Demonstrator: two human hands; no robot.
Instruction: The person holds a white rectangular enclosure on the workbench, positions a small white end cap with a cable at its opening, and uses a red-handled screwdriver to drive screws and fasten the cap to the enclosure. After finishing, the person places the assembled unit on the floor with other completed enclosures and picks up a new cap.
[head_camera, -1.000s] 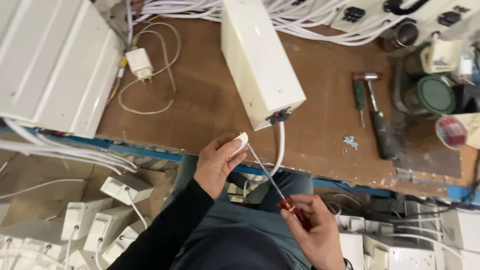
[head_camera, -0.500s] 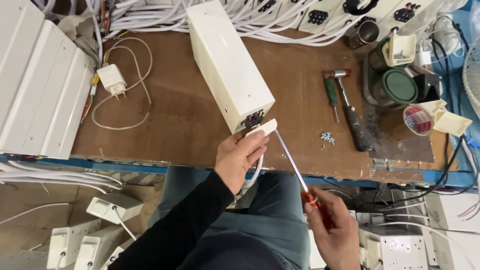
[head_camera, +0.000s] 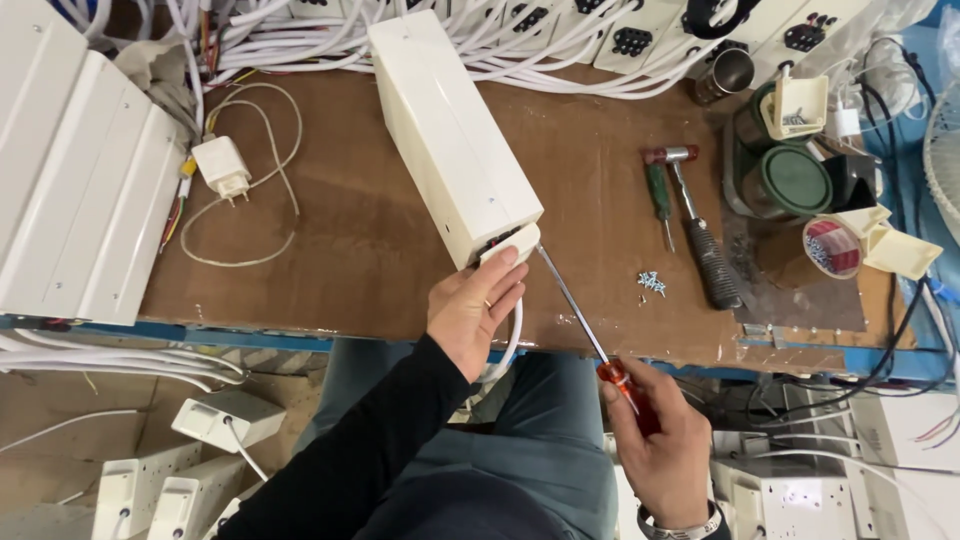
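Pressing against near end of cream box (head_camera: 450, 130): left hand (head_camera: 470, 310), fingers partly curled, thumb and fingertips closed on small cream end cap (head_camera: 512, 245) held at box end. Box laid on brown workbench (head_camera: 330, 250), angled from 11 o'clock toward 5 o'clock. Red-handled screwdriver (head_camera: 590, 330) gripped in closed right hand (head_camera: 660, 450) at 5 o'clock, tip set at end cap. White cable (head_camera: 512, 345) seen looping under left hand. Hammer (head_camera: 700, 240), loose screws (head_camera: 652, 283) noted at 3 o'clock of box end.

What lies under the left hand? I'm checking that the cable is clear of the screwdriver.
A white cable curves down from under the left hand, apart from the screwdriver. Its join to the cream box is covered by the fingers.
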